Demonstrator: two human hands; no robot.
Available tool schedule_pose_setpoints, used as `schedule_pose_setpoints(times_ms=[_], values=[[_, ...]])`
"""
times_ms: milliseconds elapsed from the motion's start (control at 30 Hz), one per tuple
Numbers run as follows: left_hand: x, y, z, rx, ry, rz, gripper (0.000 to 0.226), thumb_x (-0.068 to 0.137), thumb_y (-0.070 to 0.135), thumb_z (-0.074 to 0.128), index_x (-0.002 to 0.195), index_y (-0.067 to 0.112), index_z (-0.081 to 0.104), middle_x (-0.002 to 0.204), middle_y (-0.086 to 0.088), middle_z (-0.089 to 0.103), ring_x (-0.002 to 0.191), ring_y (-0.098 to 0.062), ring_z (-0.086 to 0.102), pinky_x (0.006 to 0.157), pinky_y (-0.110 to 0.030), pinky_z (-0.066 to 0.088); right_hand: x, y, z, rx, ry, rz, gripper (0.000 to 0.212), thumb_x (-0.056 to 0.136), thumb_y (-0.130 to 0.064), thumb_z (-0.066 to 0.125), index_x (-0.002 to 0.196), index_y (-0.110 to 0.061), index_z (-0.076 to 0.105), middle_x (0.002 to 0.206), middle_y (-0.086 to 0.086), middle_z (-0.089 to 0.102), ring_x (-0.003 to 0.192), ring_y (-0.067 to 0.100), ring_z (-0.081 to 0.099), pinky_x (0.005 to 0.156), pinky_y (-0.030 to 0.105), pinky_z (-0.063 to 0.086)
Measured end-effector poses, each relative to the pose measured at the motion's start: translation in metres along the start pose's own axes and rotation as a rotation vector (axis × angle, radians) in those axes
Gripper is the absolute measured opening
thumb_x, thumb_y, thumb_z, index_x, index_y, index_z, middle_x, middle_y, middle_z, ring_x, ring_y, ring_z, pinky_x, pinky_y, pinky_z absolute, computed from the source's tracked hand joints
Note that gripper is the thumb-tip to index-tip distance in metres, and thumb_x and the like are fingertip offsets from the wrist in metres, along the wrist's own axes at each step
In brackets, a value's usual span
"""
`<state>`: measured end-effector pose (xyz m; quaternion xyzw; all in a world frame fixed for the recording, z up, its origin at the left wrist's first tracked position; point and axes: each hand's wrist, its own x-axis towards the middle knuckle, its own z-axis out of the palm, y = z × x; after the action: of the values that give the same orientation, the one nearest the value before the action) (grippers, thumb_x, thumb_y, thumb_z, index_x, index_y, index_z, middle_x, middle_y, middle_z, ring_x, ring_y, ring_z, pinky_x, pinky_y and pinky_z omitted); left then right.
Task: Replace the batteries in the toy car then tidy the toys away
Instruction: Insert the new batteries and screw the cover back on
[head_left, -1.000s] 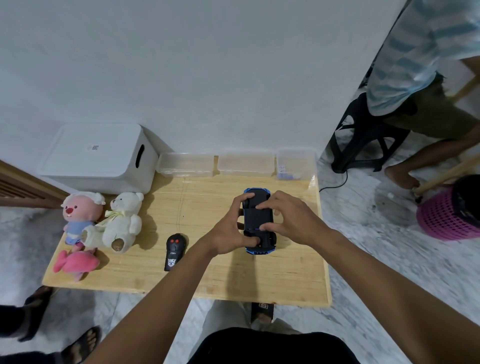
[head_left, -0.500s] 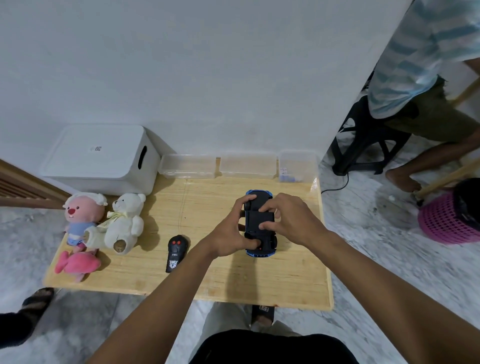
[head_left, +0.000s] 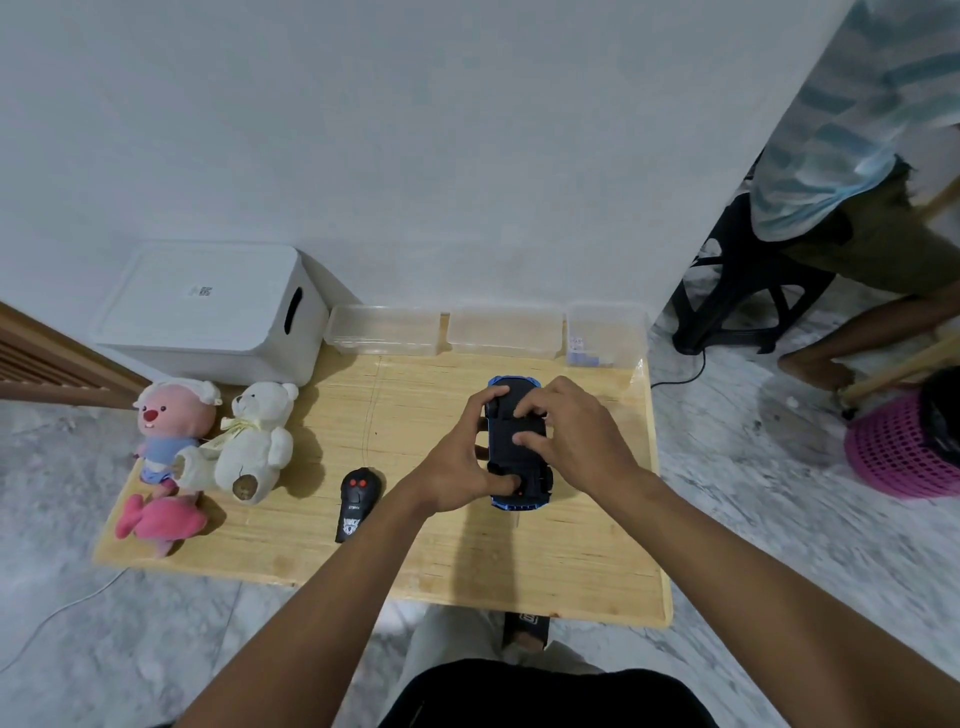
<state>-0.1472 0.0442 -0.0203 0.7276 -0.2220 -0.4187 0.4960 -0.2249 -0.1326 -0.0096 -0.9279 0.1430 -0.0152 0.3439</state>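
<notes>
Car (head_left: 506, 436) underside-up, lengthwise toward wall (head_left: 415, 156)

Looks like a home, a living-room corner: low wooden table (head_left: 571, 571) pushed against a plain white wall (head_left: 415, 130), marble floor (head_left: 779, 545) all round, white teddy bear (head_left: 257, 436) and pink-faced plush (head_left: 171, 426) beside a white storage box (head_left: 208, 312), pink plastic basket (head_left: 898, 452) and black plastic stool (head_left: 737, 291) off right.
</notes>
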Motion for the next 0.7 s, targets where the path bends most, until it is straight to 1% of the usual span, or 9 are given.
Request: schedule_pose_setpoints(times_ms=[67,133,233,267,333,400,433,567,700], values=[[-0.002,-0.003,-0.002,-0.005,0.02,0.0,0.101,0.077,0.001,0.08,0.147,0.05,0.026,0.135,0.001,0.052,0.112,-0.025,0.063,0.091,-0.045,0.061,0.0,-0.002,0.004,-0.015,0.021,0.01,0.026,0.082,-0.034,0.079,0.098,-0.033,0.059,0.093,-0.014,0.051,0.088,0.011,0.056,0.075,0.036,0.053],[-0.003,-0.007,-0.007,-0.007,0.041,0.002,0.101,0.078,0.001,0.081,0.148,0.049,0.026,0.136,0.003,0.051,0.117,-0.024,0.06,0.094,-0.042,0.06,-0.002,-0.003,0.007,0.029,0.04,0.024,0.024,0.085,-0.039,0.074,0.097,-0.034,0.054,0.086,-0.014,0.052,0.082,0.01,0.055,0.069,0.033,0.051],[-0.006,-0.014,-0.021,-0.009,0.063,-0.036,0.102,0.079,0.001,0.081,0.148,0.05,0.025,0.138,0.004,0.048,0.116,-0.022,0.061,0.091,-0.035,0.059,-0.005,0.012,0.019,0.215,0.145,0.195,0.012,0.095,-0.033,0.062,0.097,-0.03,0.051,0.079,-0.009,0.06,0.077,0.014,0.061,0.065,0.035,0.053],[-0.007,-0.017,-0.026,-0.02,0.071,-0.055,0.102,0.08,0.0,0.081,0.149,0.05,0.025,0.138,0.002,0.048,0.112,-0.022,0.063,0.086,-0.032,0.06,-0.006,0.021,0.026,0.199,0.115,0.267,0.01,0.095,-0.029,0.061,0.096,-0.029,0.051,0.079,-0.006,0.062,0.079,0.017,0.063,0.067,0.036,0.054],[-0.01,-0.022,-0.035,-0.029,0.078,-0.075,0.103,0.08,-0.002,0.081,0.149,0.049,0.025,0.138,-0.002,0.047,0.108,-0.023,0.065,0.082,-0.031,0.061,-0.007,0.038,0.043,0.078,-0.071,0.425,0.011,0.089,-0.032,0.065,0.09,-0.026,0.057,0.087,-0.002,0.064,0.084,0.021,0.063,0.068,0.035,0.053],[-0.012,-0.027,-0.04,-0.031,0.075,-0.083,0.103,0.079,-0.003,0.081,0.149,0.048,0.025,0.139,-0.003,0.046,0.109,-0.024,0.065,0.084,-0.035,0.062,-0.01,0.046,0.063,-0.017,-0.206,0.542,0.018,0.08,-0.039,0.068,0.084,-0.023,0.061,0.091,0.0,0.063,0.08,0.021,0.062,0.061,0.03,0.048],[-0.012,-0.029,-0.04,-0.031,0.073,-0.085,0.103,0.079,-0.003,0.081,0.149,0.048,0.025,0.14,-0.003,0.047,0.11,-0.025,0.065,0.085,-0.036,0.062,-0.012,0.047,0.073,-0.03,-0.22,0.571,0.02,0.078,-0.04,0.069,0.084,-0.022,0.062,0.093,0.001,0.063,0.08,0.021,0.062,0.061,0.029,0.047],[-0.01,-0.03,-0.038,-0.037,0.054,-0.083,0.103,0.079,-0.003,0.081,0.148,0.049,0.025,0.139,-0.003,0.047,0.108,-0.023,0.067,0.084,-0.036,0.062,-0.013,0.054,0.1,-0.005,-0.141,0.605,0.021,0.081,-0.031,0.077,0.09,-0.014,0.067,0.099,0.008,0.066,0.084,0.027,0.066,0.071,0.034,0.057],[-0.009,-0.027,-0.031,-0.03,0.042,-0.091,0.102,0.08,-0.002,0.08,0.147,0.052,0.026,0.139,-0.003,0.049,0.109,-0.025,0.067,0.085,-0.038,0.062,-0.016,0.059,0.093,0.012,-0.17,0.598,0.018,0.084,-0.025,0.075,0.087,-0.008,0.07,0.093,0.009,0.068,0.08,0.026,0.067,0.066,0.031,0.056]])
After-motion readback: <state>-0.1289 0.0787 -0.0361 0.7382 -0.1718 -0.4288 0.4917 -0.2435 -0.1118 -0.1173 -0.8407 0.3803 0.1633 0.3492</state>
